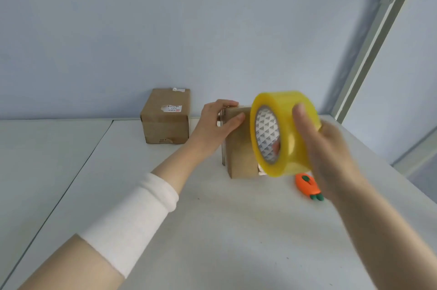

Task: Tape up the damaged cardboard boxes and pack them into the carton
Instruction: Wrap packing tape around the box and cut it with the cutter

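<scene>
Box [238,150] on surface [212,230] beneath left hand [217,121], which grips its top edge | right hand [331,152] clasps tape roll [281,133] close beside the left | step: taping | next: likely draw tape across box

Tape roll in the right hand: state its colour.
Translucent yellow tape roll with a white, grey-patterned core, seen in the head view.

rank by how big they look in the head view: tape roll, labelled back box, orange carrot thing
1. tape roll, looks largest, but it is held nearest the camera
2. labelled box
3. orange carrot thing
</scene>
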{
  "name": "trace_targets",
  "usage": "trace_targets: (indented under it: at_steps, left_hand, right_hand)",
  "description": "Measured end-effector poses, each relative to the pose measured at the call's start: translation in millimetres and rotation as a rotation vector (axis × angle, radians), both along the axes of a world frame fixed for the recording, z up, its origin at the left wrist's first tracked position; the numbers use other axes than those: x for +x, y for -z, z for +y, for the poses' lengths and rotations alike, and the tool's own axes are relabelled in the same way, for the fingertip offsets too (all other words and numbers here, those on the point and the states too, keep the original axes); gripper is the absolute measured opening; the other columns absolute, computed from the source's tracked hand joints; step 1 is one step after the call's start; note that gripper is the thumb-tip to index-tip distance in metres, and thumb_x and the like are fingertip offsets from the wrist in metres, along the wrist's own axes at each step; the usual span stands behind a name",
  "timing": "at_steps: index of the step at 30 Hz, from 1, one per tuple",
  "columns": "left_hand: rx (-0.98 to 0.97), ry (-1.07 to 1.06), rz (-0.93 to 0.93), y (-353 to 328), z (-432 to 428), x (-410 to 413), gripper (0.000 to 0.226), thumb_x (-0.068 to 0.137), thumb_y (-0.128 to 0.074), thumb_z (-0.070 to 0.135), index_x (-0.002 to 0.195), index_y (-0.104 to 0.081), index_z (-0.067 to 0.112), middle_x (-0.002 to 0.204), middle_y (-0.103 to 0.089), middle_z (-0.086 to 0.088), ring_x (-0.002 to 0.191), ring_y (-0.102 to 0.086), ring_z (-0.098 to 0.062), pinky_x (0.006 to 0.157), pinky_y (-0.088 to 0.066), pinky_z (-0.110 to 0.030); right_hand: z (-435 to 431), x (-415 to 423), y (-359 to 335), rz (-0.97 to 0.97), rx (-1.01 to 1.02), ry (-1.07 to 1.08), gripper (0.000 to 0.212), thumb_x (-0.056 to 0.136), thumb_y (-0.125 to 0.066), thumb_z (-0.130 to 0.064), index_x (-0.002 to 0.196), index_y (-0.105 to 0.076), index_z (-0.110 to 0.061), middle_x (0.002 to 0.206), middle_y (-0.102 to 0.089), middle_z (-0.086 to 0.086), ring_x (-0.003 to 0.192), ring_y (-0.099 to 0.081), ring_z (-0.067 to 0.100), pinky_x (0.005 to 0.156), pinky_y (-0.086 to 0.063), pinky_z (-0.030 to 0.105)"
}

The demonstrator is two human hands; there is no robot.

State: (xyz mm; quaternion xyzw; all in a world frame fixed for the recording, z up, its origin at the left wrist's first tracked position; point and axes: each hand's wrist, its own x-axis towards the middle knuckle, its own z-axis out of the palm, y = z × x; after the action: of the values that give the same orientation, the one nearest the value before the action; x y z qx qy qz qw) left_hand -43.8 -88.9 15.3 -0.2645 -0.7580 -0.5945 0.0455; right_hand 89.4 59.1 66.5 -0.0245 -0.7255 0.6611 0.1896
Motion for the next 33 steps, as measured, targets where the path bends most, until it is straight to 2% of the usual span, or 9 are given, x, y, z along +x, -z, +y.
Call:
trace_targets:
  at_steps: [3, 5, 7, 11, 16, 21, 28, 31, 33]
  left_hand:
    - [-0.007, -0.068, -0.130, 1, 4, 1, 0.028, 0.082, -0.054, 0.055, 0.102, -0.056, 0.036, 0.117, -0.050, -0.003, 0.105, -0.057, -0.020, 0.091, -0.049, -0.039]
    - [-0.110, -0.183, -0.077, 0, 8, -5, 0.039, 0.083, -0.047, 0.059, 0.104, -0.054, 0.026, 0.112, -0.056, -0.005, 0.099, -0.058, -0.020, 0.086, -0.047, -0.037]
    - [-0.158, -0.262, -0.018, -2, 14, -13, 0.035, 0.091, -0.045, 0.050, 0.102, -0.053, 0.018, 0.105, -0.058, -0.004, 0.095, -0.056, -0.018, 0.078, -0.043, -0.032]
    - [0.087, -0.209, -0.176, 0, 25, -29, 0.018, 0.096, -0.046, 0.033, 0.096, -0.052, 0.016, 0.086, -0.056, 0.007, 0.082, -0.052, -0.009, 0.063, -0.037, -0.019]
    - [0.198, -0.206, -0.363, 11, 28, -54, 0.018, 0.097, -0.045, 0.030, 0.100, -0.055, 0.015, 0.094, -0.059, 0.003, 0.088, -0.055, -0.011, 0.075, -0.044, -0.024]
    - [0.208, -0.215, -0.563, 25, 35, -74, 0.029, 0.096, -0.044, 0.029, 0.111, -0.055, 0.007, 0.111, -0.060, -0.010, 0.103, -0.056, -0.023, 0.086, -0.044, -0.033]
    - [0.232, -0.206, -0.563, 32, 35, -82, 0.019, 0.095, -0.046, 0.028, 0.080, -0.052, 0.018, 0.084, -0.055, 0.001, 0.079, -0.051, -0.012, 0.067, -0.039, -0.027]
    - [0.215, -0.207, -0.558, 31, 35, -81, 0.019, 0.095, -0.045, 0.028, 0.080, -0.051, 0.017, 0.088, -0.054, -0.002, 0.086, -0.049, -0.017, 0.074, -0.037, -0.030]
    - [0.199, -0.208, -0.547, 29, 34, -79, 0.019, 0.094, -0.044, 0.028, 0.079, -0.050, 0.017, 0.092, -0.054, -0.004, 0.087, -0.049, -0.018, 0.075, -0.037, -0.031]
  right_hand:
    - [13, -19, -30, -0.135, 0.101, -0.007, 0.073, 0.039, -0.053, -0.082, 0.070, -0.070, -0.019, 0.067, -0.073, -0.003, 0.064, -0.071, 0.012, 0.073, -0.057, 0.035]
    - [16, -38, -40, -0.191, 0.117, 0.046, 0.067, 0.054, -0.055, -0.082, 0.081, -0.061, -0.022, 0.081, -0.072, 0.001, 0.076, -0.070, 0.020, 0.081, -0.055, 0.041]
    - [13, -57, -47, -0.217, 0.128, 0.086, 0.059, 0.066, -0.053, -0.079, 0.085, -0.055, -0.023, 0.091, -0.066, 0.001, 0.085, -0.066, 0.022, 0.084, -0.053, 0.042]
    - [9, -86, -49, -0.239, 0.098, 0.027, 0.067, 0.071, -0.053, -0.076, 0.102, -0.056, -0.016, 0.095, -0.068, 0.001, 0.085, -0.068, 0.021, 0.080, -0.055, 0.039]
    - [9, -97, -2, 0.003, 0.036, -0.165, 0.023, 0.090, -0.055, -0.042, 0.092, -0.064, -0.021, 0.080, -0.074, -0.007, 0.079, -0.070, 0.008, 0.068, -0.055, 0.020]
    - [-3, -116, 8, -0.049, 0.007, -0.100, 0.028, 0.093, -0.051, -0.041, 0.097, -0.062, -0.016, 0.084, -0.071, -0.004, 0.073, -0.068, 0.006, 0.066, -0.056, 0.020]
    - [9, -85, 19, 0.060, -0.069, -0.048, 0.034, 0.077, -0.054, -0.058, 0.069, -0.073, -0.031, 0.073, -0.073, -0.009, 0.070, -0.070, 0.004, 0.058, -0.054, 0.019]
    - [14, -74, 23, 0.032, -0.044, -0.163, 0.034, 0.081, -0.051, -0.050, 0.090, -0.069, -0.024, 0.087, -0.074, -0.009, 0.088, -0.069, 0.008, 0.075, -0.054, 0.025]
    - [6, -68, 27, 0.038, 0.038, -0.129, 0.037, 0.084, -0.055, -0.048, 0.095, -0.066, -0.015, 0.080, -0.073, -0.010, 0.083, -0.068, 0.004, 0.072, -0.052, 0.018]
